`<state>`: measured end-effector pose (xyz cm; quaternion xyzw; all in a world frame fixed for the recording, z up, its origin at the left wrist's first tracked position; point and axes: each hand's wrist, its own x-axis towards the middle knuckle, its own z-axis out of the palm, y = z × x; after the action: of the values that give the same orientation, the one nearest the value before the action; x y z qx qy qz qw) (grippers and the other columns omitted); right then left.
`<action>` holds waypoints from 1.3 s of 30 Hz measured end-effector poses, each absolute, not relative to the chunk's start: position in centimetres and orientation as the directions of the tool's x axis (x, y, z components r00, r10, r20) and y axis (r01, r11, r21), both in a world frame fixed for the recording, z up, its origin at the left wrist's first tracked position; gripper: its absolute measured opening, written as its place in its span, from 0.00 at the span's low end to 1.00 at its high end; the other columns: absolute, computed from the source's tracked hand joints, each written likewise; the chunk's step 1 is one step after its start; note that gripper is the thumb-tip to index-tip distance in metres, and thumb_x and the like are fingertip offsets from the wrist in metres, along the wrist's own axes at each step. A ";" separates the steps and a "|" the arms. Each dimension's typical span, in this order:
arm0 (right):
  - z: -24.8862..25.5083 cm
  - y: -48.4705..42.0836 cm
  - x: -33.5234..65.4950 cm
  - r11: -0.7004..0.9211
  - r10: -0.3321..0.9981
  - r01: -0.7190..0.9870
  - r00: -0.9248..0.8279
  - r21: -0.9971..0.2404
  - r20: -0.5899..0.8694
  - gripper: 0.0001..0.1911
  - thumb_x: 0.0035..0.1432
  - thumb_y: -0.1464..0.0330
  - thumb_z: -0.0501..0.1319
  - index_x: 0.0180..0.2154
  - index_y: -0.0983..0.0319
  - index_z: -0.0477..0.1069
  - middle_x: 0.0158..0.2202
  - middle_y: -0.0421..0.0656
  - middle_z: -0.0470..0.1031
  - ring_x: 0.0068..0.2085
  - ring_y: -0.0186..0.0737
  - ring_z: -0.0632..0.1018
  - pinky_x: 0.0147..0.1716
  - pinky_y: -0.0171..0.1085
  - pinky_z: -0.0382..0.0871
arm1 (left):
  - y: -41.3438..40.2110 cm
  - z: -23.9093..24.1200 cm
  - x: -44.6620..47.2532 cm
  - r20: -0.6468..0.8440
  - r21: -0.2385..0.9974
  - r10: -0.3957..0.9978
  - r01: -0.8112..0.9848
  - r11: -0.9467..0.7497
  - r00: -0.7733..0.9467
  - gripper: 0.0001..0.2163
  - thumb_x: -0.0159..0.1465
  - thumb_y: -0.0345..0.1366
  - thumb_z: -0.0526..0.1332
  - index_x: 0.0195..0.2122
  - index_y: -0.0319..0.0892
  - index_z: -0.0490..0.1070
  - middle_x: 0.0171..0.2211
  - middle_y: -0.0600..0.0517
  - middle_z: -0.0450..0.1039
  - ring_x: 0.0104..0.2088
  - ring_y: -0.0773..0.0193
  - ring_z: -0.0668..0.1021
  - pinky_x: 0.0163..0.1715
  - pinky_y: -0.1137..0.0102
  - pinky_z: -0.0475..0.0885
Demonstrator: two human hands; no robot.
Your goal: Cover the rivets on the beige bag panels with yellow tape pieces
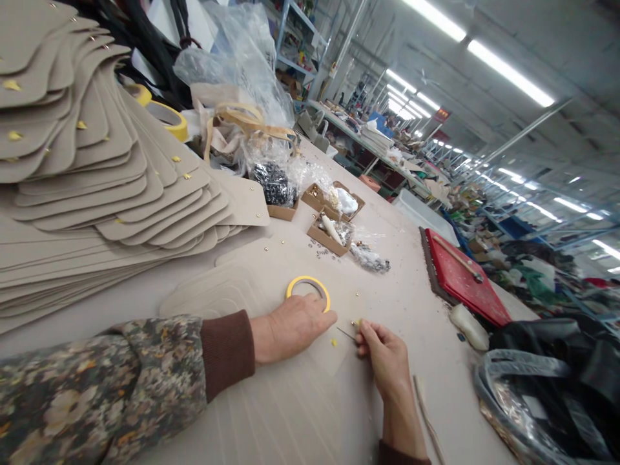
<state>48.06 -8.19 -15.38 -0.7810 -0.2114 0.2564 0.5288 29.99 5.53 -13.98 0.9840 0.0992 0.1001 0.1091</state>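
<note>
The beige panels [271, 413] fanned below my left sleeve [145, 381] could slip out of line if the cloth drags across them. My right forearm runs up from the near side, hand [385, 352] turned inward, thumb and fingertips pinching a thin pointed tool [346, 333] — its tip points toward my left hand [293, 329], so a slip might prick a finger or scratch a panel. Between the two lies a yellow scrap [334, 342], loose enough to cling to my skin. My left arm reaches across, palm down, fingers over the near rim of the yellow tape roll [289, 289]; I cannot tell whether they grip it or only rest there. Beyond the roll, a careless shove could scatter the small metal rings [325, 251] over the counter [407, 284] — they sit loose beside the cardboard box [324, 243].
</note>
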 end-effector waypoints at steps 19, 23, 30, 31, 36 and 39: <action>-15.2 -7.0 48.7 -0.568 0.619 0.288 0.766 -0.771 -0.170 0.22 0.45 0.54 0.67 0.38 0.62 0.75 0.14 0.33 0.68 0.14 0.35 0.69 0.11 0.32 0.65 | 5.7 -15.7 30.6 0.202 0.240 0.222 0.171 -0.955 0.954 0.08 0.65 0.23 0.56 0.40 0.42 0.68 0.35 0.46 0.72 0.36 0.55 0.76 0.31 0.66 0.72; -15.3 -8.3 49.1 -0.470 0.615 0.146 0.762 -0.870 -0.204 0.24 0.43 0.50 0.70 0.30 0.63 0.72 0.18 0.38 0.72 0.17 0.33 0.71 0.16 0.31 0.68 | 5.8 -15.5 30.6 0.191 0.241 0.216 0.168 -0.956 0.957 0.07 0.65 0.23 0.56 0.40 0.41 0.69 0.36 0.46 0.73 0.36 0.55 0.76 0.31 0.65 0.72; -15.6 -8.1 48.3 -0.511 0.666 0.384 0.742 -0.769 -0.072 0.22 0.50 0.49 0.65 0.31 0.63 0.80 0.19 0.40 0.74 0.20 0.37 0.71 0.18 0.33 0.64 | 5.8 -14.7 30.4 0.164 0.234 0.215 0.174 -0.957 0.963 0.07 0.66 0.24 0.54 0.40 0.41 0.68 0.36 0.46 0.73 0.36 0.55 0.76 0.32 0.65 0.72; -15.6 -7.8 48.2 -0.527 0.676 0.445 0.735 -0.724 -0.040 0.22 0.52 0.50 0.64 0.30 0.63 0.80 0.19 0.42 0.74 0.20 0.39 0.72 0.19 0.34 0.64 | 5.8 -14.7 30.4 0.161 0.232 0.217 0.177 -0.957 0.963 0.07 0.66 0.23 0.54 0.40 0.41 0.68 0.35 0.47 0.73 0.35 0.55 0.76 0.32 0.65 0.72; -15.2 -6.8 48.4 -0.565 0.712 0.605 0.701 -0.561 0.040 0.19 0.52 0.53 0.61 0.27 0.61 0.81 0.21 0.44 0.78 0.24 0.43 0.75 0.23 0.37 0.63 | 5.8 -14.6 30.3 0.148 0.234 0.221 0.183 -0.955 0.964 0.08 0.67 0.24 0.53 0.41 0.41 0.68 0.36 0.46 0.72 0.36 0.56 0.76 0.33 0.65 0.71; -14.8 -6.6 49.1 -0.528 0.774 0.647 0.633 -0.550 0.000 0.18 0.53 0.54 0.60 0.26 0.61 0.79 0.21 0.42 0.77 0.24 0.40 0.73 0.24 0.36 0.61 | 5.8 -14.6 30.4 0.136 0.246 0.216 0.179 -0.953 0.967 0.09 0.68 0.25 0.51 0.42 0.40 0.69 0.37 0.45 0.72 0.38 0.55 0.76 0.34 0.64 0.71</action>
<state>49.12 -6.65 -14.80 -0.8654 -0.4106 0.1230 0.2595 30.36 5.84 -14.62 0.9848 0.1002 0.0807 0.1165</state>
